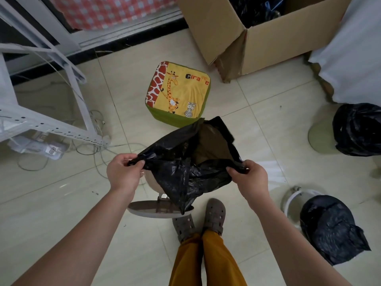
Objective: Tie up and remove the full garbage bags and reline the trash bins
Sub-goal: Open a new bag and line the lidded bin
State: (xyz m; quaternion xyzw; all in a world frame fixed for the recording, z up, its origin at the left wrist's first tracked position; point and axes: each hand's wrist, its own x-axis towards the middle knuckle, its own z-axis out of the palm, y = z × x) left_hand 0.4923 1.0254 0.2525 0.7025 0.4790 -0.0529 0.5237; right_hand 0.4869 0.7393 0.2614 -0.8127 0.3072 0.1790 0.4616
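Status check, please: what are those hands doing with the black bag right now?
Left hand and right hand pinch black bag, spread open over bin. Nothing blocking.

Square cushion (179, 93) with giraffe print flat on tiled floor (257, 124); open cardboard box (259, 32) beyond it, flap hanging; white metal rack (41, 112) at left, tangled cables (90, 145) beneath; checked cloth (107, 11) top left; brown perforated clogs (214, 215) below.

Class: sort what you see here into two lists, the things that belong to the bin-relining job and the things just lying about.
Job in hand:
black bag, pinched by left hand and right hand
pedal bin under it
two bag-lined bins

Lying about:
giraffe cushion
cardboard box
cables
white rack
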